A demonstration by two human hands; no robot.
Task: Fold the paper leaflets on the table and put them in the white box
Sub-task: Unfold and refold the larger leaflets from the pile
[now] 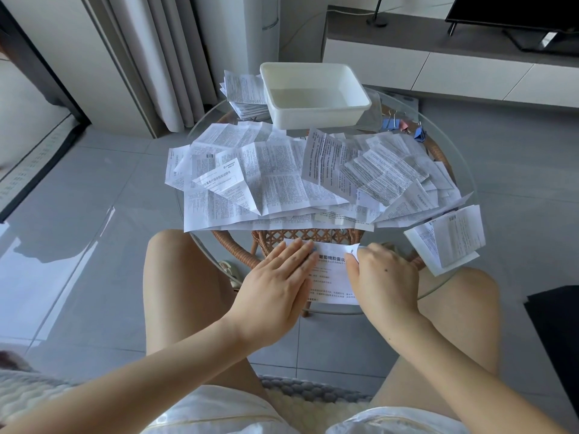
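A printed paper leaflet (330, 277) lies flat on the near edge of the round glass table (463, 170). My left hand (275, 286) rests palm down on its left part, fingers spread. My right hand (385, 277) pinches the leaflet's right edge, which curls up at the top. A heap of unfolded leaflets (282, 180) covers the middle of the table. The white box (316, 92) stands at the far side, with nothing in it.
A stack of leaflets (244, 92) lies left of the box. Another leaflet bundle (451, 242) overhangs the table's right edge. Coloured binder clips (404, 125) sit right of the box. A wicker base (313, 236) shows under the glass. My bare knees flank the table.
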